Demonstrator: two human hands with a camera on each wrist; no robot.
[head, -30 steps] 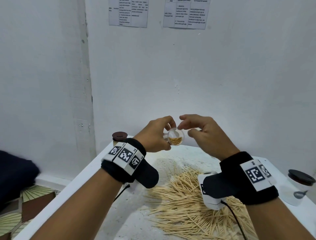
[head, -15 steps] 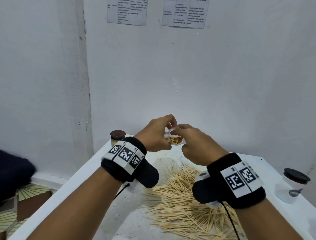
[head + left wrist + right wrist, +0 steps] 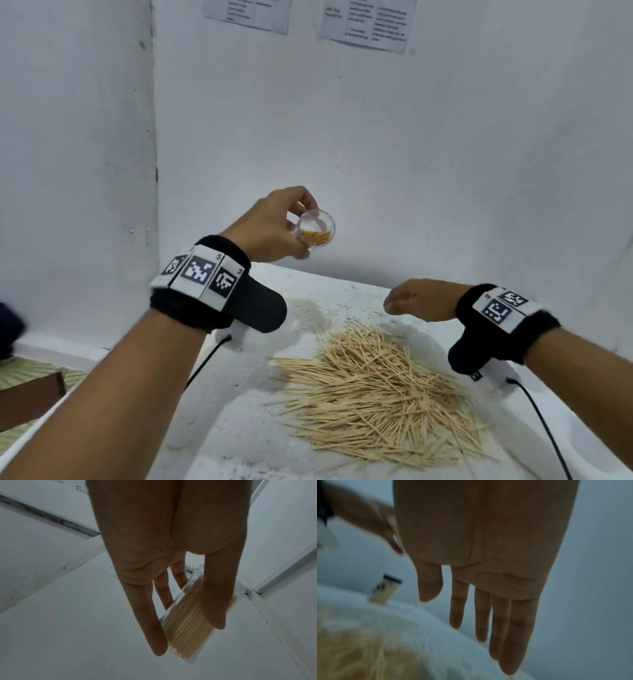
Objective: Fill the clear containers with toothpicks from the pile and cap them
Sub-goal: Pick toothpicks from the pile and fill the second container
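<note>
toothpick pile (image 3: 351, 649) blurred, capped container (image 3: 385, 589) blurred, wall papers (image 3: 366, 24) cut off

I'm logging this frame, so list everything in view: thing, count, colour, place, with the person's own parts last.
Container: one, clear, part full of toothpicks, uncapped, held up above the table's far end.
Pile: one, pale tan toothpicks, loose on the table below the right hand.
Capped jar: one, clear with a dark cap, holding toothpicks, on the table; seen blurred in the right wrist view only.
Table: one, white, against the wall.
Papers: two, white with print, on the wall.
Wristbands: two, black with black-and-white markers, one on each wrist.
Left hand: grips the container.
Right hand: holds nothing, above the pile.
</note>
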